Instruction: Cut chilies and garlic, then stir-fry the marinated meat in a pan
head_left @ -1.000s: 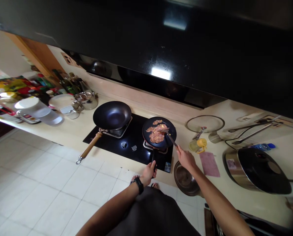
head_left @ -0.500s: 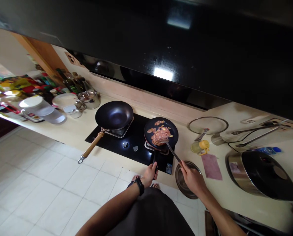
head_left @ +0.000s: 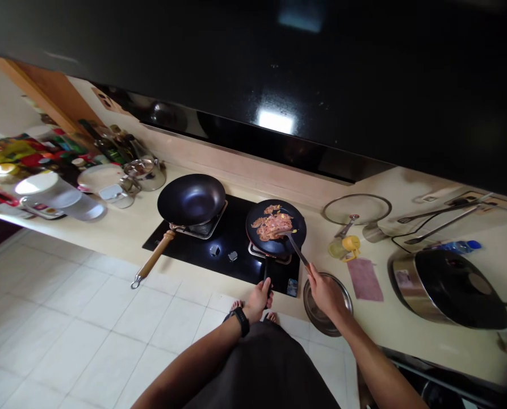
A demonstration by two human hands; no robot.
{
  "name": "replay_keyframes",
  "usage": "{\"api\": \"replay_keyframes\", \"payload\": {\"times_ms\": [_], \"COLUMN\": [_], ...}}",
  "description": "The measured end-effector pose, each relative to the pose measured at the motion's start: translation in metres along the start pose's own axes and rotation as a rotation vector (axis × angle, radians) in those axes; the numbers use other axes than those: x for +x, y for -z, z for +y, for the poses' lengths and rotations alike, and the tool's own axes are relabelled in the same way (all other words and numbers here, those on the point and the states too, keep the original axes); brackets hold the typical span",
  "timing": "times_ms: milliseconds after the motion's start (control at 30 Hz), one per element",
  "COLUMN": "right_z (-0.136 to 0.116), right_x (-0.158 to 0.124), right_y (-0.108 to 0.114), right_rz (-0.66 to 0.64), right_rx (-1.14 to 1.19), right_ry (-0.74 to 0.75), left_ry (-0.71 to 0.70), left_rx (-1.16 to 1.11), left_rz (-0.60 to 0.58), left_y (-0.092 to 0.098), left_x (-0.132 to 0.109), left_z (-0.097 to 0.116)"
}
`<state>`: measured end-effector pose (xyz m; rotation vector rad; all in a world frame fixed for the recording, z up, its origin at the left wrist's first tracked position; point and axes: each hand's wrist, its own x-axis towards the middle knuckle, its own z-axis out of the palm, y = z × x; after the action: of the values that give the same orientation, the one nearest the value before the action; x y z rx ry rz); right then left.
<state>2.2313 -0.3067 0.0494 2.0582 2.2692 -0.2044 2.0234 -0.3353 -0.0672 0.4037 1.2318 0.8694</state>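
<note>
My left hand (head_left: pixel 259 296) is closed around the black handle of a frying pan (head_left: pixel 293 218) on the right burner. Pinkish sliced meat (head_left: pixel 272 226) with small yellow bits lies in the middle and left of the pan. In my right hand (head_left: pixel 325 288) is a spatula (head_left: pixel 298 250), gripped by its handle. The spatula's blade slants down into the pan and touches the right side of the meat. Below my right hand a round metal lid or dish (head_left: pixel 321 318) sits on the counter, partly covered by the hand and forearm.
On the left burner of the black hob (head_left: pixel 240 272) sits a wok (head_left: pixel 192 199), its wooden handle jutting over the counter edge. At right are a yellow-topped oil jug (head_left: pixel 344 248), a pink cloth (head_left: pixel 365 279), a glass lid (head_left: pixel 357 209) and a large pot (head_left: pixel 449 289). Bottles and jars crowd the left.
The spatula has moved a little within the pan and the meat is bunched slightly more together. The whole view has shifted slightly. Both hands keep their grips.
</note>
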Motion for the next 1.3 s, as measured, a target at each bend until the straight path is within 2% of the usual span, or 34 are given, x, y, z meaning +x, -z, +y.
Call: {"api": "replay_keyframes", "payload": {"times_ms": [133, 233, 300, 433, 567, 667, 767, 867, 967, 1133, 1300], "right_z": [0.003, 0.018, 0.028, 0.035, 0.037, 0.041, 0.047, 0.050, 0.048, 0.048, 0.053], "right_x": [0.002, -0.005, -0.007, -0.004, -0.006, -0.018, -0.035, -0.048, -0.051, -0.050, -0.043], "right_y": [-0.006, -0.005, -0.002, 0.003, 0.003, 0.006, 0.011, 0.016, 0.020, 0.023, 0.024], "right_rz": [-0.016, -0.022, 0.023, 0.163, 0.239, 0.285, 0.342, 0.386, 0.408, 0.392, 0.427], "right_rx": [-0.025, -0.053, -0.031, 0.154, 0.411, 0.567, 0.667, 0.732, 0.772, 0.824, 0.860], "right_ry": [0.028, 0.050, 0.038, 0.002, -0.009, -0.018, -0.016, 0.000, 0.005, 0.040, 0.003], "left_ry": [-0.005, -0.006, 0.020, 0.129, 0.026, 0.010, 0.015, 0.032, 0.033, 0.019, -0.015], "left_rx": [0.001, -0.009, -0.017, -0.016, 0.054, 0.039, 0.010, 0.019, 0.007, 0.024, 0.031], "left_rz": [-0.002, 0.000, -0.002, -0.092, -0.095, -0.130, -0.163, -0.158, -0.137, -0.125, -0.147], "left_y": [-0.001, 0.000, 0.002, 0.001, -0.011, -0.020, -0.019, -0.014, -0.014, -0.018, -0.026], "left_x": [0.001, 0.002, 0.003, 0.007, 0.007, -0.002, -0.025, -0.049, -0.063, -0.068, -0.059], "left_z": [-0.001, -0.002, 0.001, 0.018, 0.045, 0.068, 0.086, 0.092, 0.092, 0.092, 0.106]}}
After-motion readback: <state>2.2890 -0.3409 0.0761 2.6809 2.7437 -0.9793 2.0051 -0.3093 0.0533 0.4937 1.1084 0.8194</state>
